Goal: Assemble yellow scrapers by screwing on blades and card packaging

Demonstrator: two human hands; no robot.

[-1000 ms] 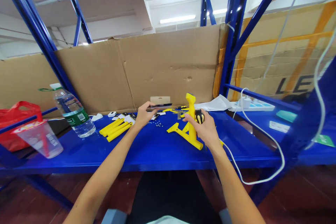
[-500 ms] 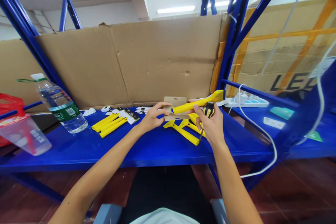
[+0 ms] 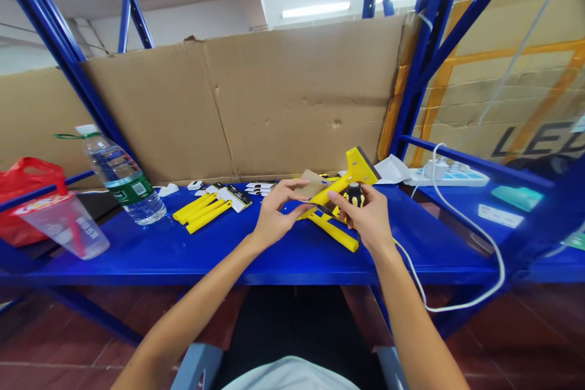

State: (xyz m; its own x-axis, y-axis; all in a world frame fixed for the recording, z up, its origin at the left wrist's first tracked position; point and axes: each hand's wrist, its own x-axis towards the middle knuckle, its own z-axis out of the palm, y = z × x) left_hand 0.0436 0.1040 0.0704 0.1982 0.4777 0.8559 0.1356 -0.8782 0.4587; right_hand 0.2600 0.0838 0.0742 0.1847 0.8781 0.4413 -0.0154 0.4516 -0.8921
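Note:
My right hand (image 3: 369, 214) grips a yellow scraper (image 3: 336, 189), its wide head tilted up to the right. The same hand also holds a screwdriver (image 3: 354, 194) with a black and yellow handle; its shaft is mostly hidden. My left hand (image 3: 275, 214) pinches a bent brown cardboard card (image 3: 312, 183) around the lower end of the scraper's handle. Another yellow scraper (image 3: 337, 234) lies on the blue table just below my hands. To the left, several yellow-handled scrapers (image 3: 208, 213) lie side by side, with black and white cards (image 3: 236, 197) at their heads.
A water bottle (image 3: 128, 180), a clear plastic cup (image 3: 68, 225) and a red bag (image 3: 27, 195) stand at the left. A cardboard wall (image 3: 292, 97) closes off the back. At the right are a power strip (image 3: 457, 177), a white cable (image 3: 496, 256) and a blue rack post (image 3: 414, 97).
The scraper has turned in my right hand, so its head now faces upward. The card has tilted and bent against the handle in my left hand. The whole view has shifted slightly.

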